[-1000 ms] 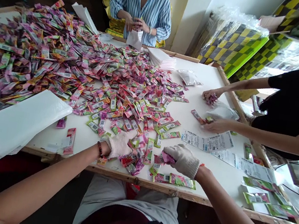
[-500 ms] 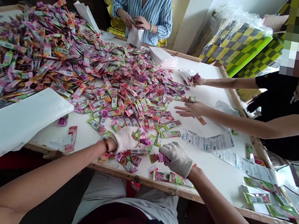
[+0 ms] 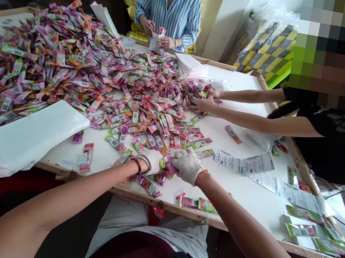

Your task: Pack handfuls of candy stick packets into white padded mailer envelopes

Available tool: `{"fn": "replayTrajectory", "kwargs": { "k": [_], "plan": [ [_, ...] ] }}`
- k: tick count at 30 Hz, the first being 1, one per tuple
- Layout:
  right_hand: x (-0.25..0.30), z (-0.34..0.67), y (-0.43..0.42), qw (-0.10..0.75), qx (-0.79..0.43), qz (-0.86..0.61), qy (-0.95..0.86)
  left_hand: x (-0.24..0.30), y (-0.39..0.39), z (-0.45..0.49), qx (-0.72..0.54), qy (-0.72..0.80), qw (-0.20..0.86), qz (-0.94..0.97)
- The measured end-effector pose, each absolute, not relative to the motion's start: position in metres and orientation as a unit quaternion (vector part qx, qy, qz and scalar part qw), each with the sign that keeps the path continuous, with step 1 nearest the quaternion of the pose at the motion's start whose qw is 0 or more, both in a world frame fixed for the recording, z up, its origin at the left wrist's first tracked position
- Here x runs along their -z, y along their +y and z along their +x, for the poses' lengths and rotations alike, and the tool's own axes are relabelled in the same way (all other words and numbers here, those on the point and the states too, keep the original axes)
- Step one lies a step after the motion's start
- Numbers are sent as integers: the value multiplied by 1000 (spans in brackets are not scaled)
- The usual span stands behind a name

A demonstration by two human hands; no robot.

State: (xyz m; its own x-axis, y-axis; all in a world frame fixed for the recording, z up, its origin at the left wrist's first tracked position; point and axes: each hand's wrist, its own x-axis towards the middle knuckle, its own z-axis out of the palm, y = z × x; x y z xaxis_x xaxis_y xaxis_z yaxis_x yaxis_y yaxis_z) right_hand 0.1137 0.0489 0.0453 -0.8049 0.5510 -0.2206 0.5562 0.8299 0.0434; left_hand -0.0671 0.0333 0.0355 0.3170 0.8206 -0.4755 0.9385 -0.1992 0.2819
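Toward the front of the table, left hand and right hand are sitting close together, small packets lying between them. Right hand is gripping some; left fingertips are hiding, so can't tell that grip. Step looks like gathering a handful; next move probably calls for squaring the bunch without spilling any. Bigger pile is spreading beyond, white envelopes lying off left.

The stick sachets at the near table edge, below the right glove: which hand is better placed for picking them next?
Probably the right hand: it is nearer to those stick sachets, while the left hand lies farther left. Both hands are among other sachets, though.
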Motion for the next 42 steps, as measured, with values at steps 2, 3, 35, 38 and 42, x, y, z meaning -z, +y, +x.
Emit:
{"fn": "replayTrajectory", "kwargs": {
  "k": [2,3,35,38,42],
  "plan": [
    [-52,120,44,98,26,317,943,-51,33,-82,104,585,243,767],
    [-55,123,41,88,44,350,932,-61,30,-90,101,579,228,776],
    [-13,32,93,15,187,593,783,-72,6,-140,84,545,41,834],
    [-9,24,99,51,176,594,784,-54,30,-152,93,494,50,863],
    [-6,34,96,72,189,576,792,-40,39,-149,92,507,69,854]
  ]
}}
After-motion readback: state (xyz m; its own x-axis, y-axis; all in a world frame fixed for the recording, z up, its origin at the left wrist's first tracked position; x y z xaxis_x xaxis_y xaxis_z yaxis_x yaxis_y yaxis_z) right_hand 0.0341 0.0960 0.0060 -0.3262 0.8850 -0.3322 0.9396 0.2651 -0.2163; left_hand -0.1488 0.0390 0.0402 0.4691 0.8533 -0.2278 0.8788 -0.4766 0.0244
